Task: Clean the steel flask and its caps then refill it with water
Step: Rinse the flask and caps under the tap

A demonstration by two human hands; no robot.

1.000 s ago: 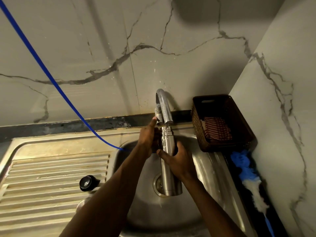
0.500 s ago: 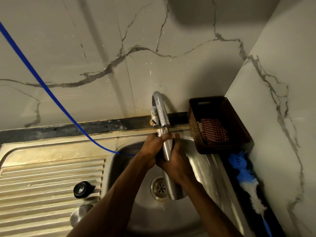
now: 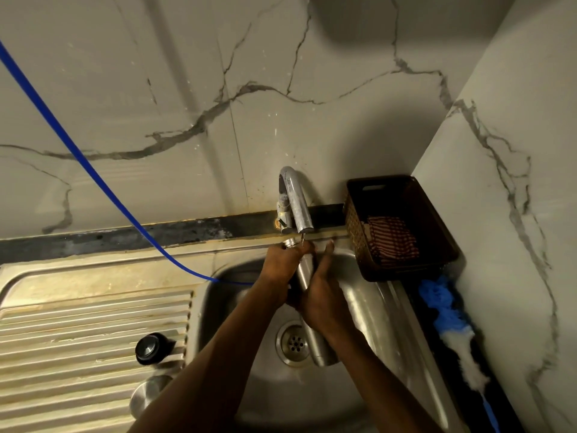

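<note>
The steel flask (image 3: pixel 304 270) stands tilted over the sink basin (image 3: pixel 359 295), its open threaded mouth just under the tap spout (image 3: pixel 299 207). A thin stream of water falls from the spout onto my fingers at the mouth. My left hand (image 3: pixel 282 264) grips the flask's neck. My right hand (image 3: pixel 321 295) holds the body from the right, fingers reaching upward along it. The flask's base (image 3: pixel 323 351) shows beside the drain (image 3: pixel 292 342). On the ribbed drainboard lie a black inner cap (image 3: pixel 150 348) and a steel outer cap (image 3: pixel 146 398).
A brown basket (image 3: pixel 406 232) with a striped cloth sits right of the tap. A blue hose (image 3: pixel 93 176) runs from the upper left into the basin. A blue and white brush (image 3: pixel 452 326) lies along the right counter edge. Marble walls close the back and right.
My left hand came off the tap lever and took the flask's neck. Both hands and the flask shifted slightly, with the mouth now tipped left under the spout.
</note>
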